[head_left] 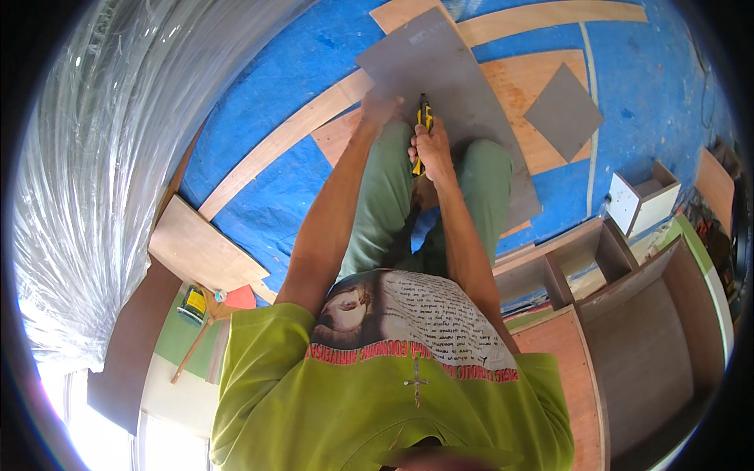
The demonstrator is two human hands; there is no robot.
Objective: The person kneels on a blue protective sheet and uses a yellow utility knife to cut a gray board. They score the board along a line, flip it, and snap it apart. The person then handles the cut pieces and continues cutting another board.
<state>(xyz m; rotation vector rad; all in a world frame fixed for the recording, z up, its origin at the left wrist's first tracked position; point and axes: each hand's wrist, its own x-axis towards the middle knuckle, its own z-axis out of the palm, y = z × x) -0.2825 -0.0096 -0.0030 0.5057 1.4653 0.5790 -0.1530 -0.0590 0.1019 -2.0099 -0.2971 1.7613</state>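
My right hand (433, 147) is closed around a pair of pliers (425, 118) with yellow and black handles. Their dark jaws point away from me, over the grey board (459, 102). This long flat board slants across my knees, from the far left to the near right. My left hand (382, 111) is at the board's left edge, beside my left knee. Motion blurs its fingers, so I cannot make out their grip or whether they touch the board.
Wooden strips (279, 145) and a plywood panel (577, 71) lie on the blue sheet (275, 63). A grey square piece (564, 114) rests on the panel. Clear plastic sheeting (102, 180) hangs at left. Wooden cabinet boxes (644, 353) stand at right; a can (192, 304) sits at lower left.
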